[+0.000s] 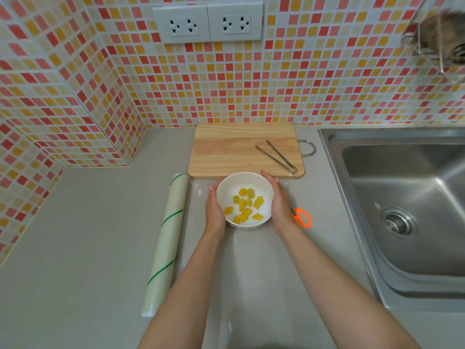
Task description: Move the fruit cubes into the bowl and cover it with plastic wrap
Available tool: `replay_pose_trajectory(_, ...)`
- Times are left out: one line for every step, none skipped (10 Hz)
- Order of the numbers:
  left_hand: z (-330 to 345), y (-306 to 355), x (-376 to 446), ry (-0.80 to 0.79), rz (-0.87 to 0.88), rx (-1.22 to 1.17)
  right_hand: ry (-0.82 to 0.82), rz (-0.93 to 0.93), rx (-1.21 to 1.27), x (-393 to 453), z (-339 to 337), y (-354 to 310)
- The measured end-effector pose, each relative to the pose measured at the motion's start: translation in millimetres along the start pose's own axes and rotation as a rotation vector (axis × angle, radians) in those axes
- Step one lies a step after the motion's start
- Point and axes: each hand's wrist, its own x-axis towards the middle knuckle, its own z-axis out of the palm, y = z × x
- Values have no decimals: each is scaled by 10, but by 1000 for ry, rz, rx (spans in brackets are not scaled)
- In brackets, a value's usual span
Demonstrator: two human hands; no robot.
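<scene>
A white bowl (261,187) stands on the grey counter, just in front of the wooden cutting board (226,149). Several yellow fruit cubes (245,205) lie inside it. My left hand (214,210) cups the bowl's left side and my right hand (278,200) cups its right side. A roll of plastic wrap (168,238) with green stripes lies on the counter to the left of the bowl. A loose sheet of clear wrap seems to lie flat on the counter under and in front of the bowl; its edges are hard to make out.
Metal tongs (278,156) rest on the board's right part. Orange-handled scissors (302,217) lie right of my right hand. A steel sink (402,197) fills the right side. Tiled walls with sockets (208,22) stand behind and to the left.
</scene>
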Motion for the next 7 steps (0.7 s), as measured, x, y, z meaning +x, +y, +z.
replay_pose_trajectory(-17,19,-10,-17,-18,8,-12,-6,-27,-17,-4,-16)
replay_pose_trajectory(-2,17,-22,-20,-21,30,-15,-14,-52,-30,-3,-38)
replay_pose_trajectory(-29,40,-4,-31,-48,68,-32,-12,-48,-29,-9,-42)
replay_pose_trajectory(-56,103,43,-61,-71,130,-56,-19,-75,-19,-40,-71)
replay_pose_trajectory(-76,139,86,-83,-56,209,-65,-11,-114,27,-79,-107)
replay_pose_trajectory(-142,192,84,-138,-30,382,-67,-59,-265,45,-77,-196)
replay_pose_trajectory(-187,351,167,-135,61,562,-53,-169,-500,125,8,-411)
